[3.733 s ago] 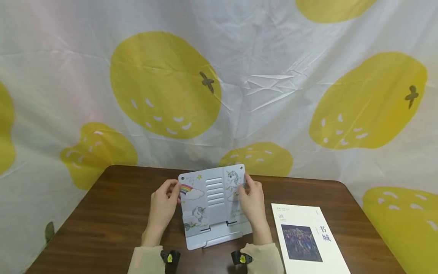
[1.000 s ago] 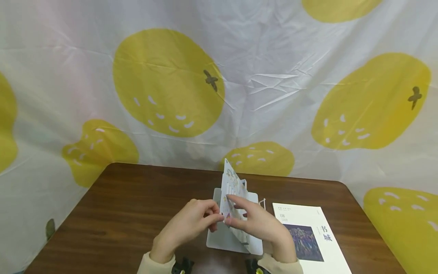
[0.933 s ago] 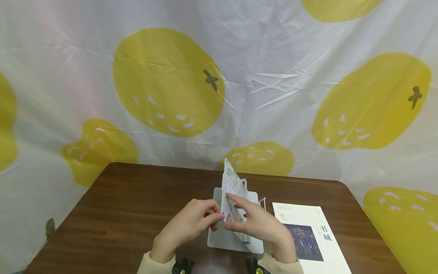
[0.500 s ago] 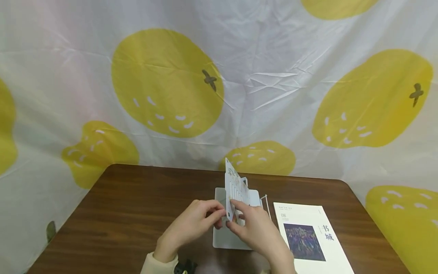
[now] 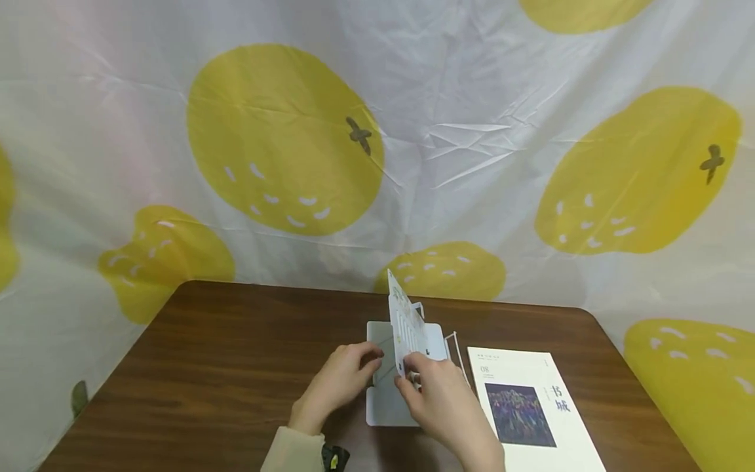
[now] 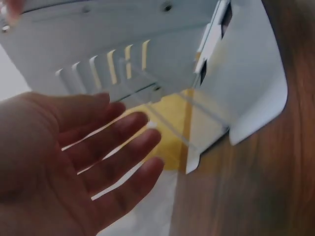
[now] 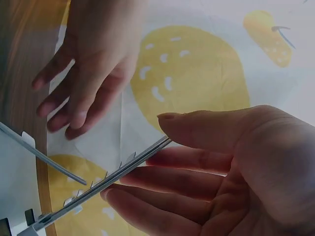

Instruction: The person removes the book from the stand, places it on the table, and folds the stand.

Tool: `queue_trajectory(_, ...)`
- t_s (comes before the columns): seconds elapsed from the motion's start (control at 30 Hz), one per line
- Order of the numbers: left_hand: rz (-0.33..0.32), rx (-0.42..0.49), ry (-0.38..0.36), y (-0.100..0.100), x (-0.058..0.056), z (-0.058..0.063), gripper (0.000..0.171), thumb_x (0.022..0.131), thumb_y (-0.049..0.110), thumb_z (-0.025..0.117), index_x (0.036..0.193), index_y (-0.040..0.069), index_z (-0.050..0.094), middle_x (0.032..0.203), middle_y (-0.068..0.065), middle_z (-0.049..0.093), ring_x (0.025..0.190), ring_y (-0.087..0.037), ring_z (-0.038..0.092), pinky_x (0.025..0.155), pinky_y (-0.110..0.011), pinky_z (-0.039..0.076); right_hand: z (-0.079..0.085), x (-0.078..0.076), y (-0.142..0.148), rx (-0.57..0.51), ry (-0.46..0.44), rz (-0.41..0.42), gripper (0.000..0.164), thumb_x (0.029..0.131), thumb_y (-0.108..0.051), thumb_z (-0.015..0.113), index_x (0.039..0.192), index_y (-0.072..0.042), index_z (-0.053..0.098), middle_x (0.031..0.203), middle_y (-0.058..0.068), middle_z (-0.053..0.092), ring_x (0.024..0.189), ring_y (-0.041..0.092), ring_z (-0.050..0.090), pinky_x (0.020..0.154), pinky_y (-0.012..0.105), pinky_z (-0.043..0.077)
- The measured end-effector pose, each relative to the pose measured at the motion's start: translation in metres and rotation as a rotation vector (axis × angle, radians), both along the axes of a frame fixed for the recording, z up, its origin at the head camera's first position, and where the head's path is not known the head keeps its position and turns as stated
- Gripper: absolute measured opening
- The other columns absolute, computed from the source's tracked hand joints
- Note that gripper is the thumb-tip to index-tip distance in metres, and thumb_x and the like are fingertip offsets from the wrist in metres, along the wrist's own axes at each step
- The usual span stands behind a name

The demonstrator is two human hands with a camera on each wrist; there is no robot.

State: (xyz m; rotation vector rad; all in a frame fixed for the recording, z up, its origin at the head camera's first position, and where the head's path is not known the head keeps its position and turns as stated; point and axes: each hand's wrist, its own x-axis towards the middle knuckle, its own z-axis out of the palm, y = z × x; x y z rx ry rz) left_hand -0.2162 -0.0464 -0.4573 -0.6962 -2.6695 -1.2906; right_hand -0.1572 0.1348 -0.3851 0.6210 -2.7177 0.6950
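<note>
A pale metal book stand with a unicorn print stands sideways on the table. Its slotted panel [image 5: 407, 328] leans up from the flat base plate [image 5: 392, 410]. My right hand [image 5: 442, 400] pinches the panel's near edge between thumb and fingers, as the right wrist view also shows. My left hand [image 5: 339, 380] is beside the base with loosely bent fingers and nothing in them. In the left wrist view, a blurred wire support leg [image 6: 206, 113] slants between the panel's back and the base, just beyond the left fingertips. The panel's printed face is mostly turned from the head view.
A white book [image 5: 539, 406] with a dark cover picture lies right of the stand. A wire page holder [image 5: 457, 357] sticks out from the stand's right side toward it. Behind the brown wooden table [image 5: 236, 341] hangs a fruit-print cloth [image 5: 460, 170].
The stand has gone from facing me to sideways. My left hand has since come off the panel's edge and moved slightly left; my right hand has moved down a little, keeping the panel.
</note>
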Motion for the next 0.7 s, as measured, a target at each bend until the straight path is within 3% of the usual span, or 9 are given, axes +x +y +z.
queue_trajectory(0.13, 0.029, -0.013, -0.003, 0.011, -0.004, -0.007, 0.019, 0.094, 0.01, 0.064, 0.11, 0.003, 0.07, 0.1, -0.008, 0.071, 0.086, -0.016, 0.066, 0.073, -0.034, 0.053, 0.004, 0.001, 0.006, -0.049, -0.048, -0.002, 0.012, 0.087, -0.012, 0.072, 0.097, -0.007, 0.068, 0.094, 0.012, 0.073, 0.073, 0.016, 0.071, 0.056, 0.023, 0.052)
queue_trajectory(0.37, 0.06, -0.01, -0.011, 0.02, -0.008, -0.02, 0.02, 0.092, 0.012, 0.066, 0.11, 0.003, 0.071, 0.096, -0.006, 0.072, 0.084, -0.015, 0.067, 0.072, -0.034, 0.053, 0.01, 0.002, 0.02, -0.14, -0.128, -0.07, 0.02, 0.088, -0.011, 0.072, 0.107, -0.009, 0.069, 0.098, 0.007, 0.073, 0.08, 0.015, 0.07, 0.065, 0.029, 0.055)
queue_trajectory(0.7, 0.163, 0.076, 0.094, 0.03, -0.01, -0.026, 0.016, 0.089, 0.015, 0.071, 0.103, 0.006, 0.074, 0.089, 0.0, 0.072, 0.079, -0.013, 0.065, 0.07, -0.032, 0.051, 0.017, 0.001, 0.039, -0.221, -0.212, -0.135, 0.021, 0.089, -0.011, 0.07, 0.11, -0.008, 0.068, 0.097, 0.006, 0.073, 0.083, 0.015, 0.07, 0.073, 0.037, 0.056)
